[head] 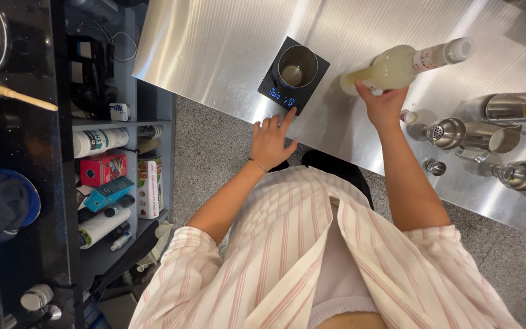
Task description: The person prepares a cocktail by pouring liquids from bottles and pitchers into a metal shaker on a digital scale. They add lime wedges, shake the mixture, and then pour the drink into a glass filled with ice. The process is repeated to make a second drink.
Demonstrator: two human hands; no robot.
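Steel cup [298, 66] sat on the black scale [293, 75], holding a little liquid. Left hand [271, 141], fingers spread, touched the scale's front edge. Right hand [383, 105] clamped the pale bottle [406, 63], tilted just right of the scale, capped. Shakers [467, 134] lay farther right on the bench [214, 49].

Speckled grey floor [214, 152] between steel counter [214, 49] and dark shelves [153, 116].

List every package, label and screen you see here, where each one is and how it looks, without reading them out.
Black square digital scale, counter edge: blue lit display, steel cup on top.
Clear bottle of pale liquid, right hand: white label with red.
Red box, left shelf.
Teal box below it.
White tube above.
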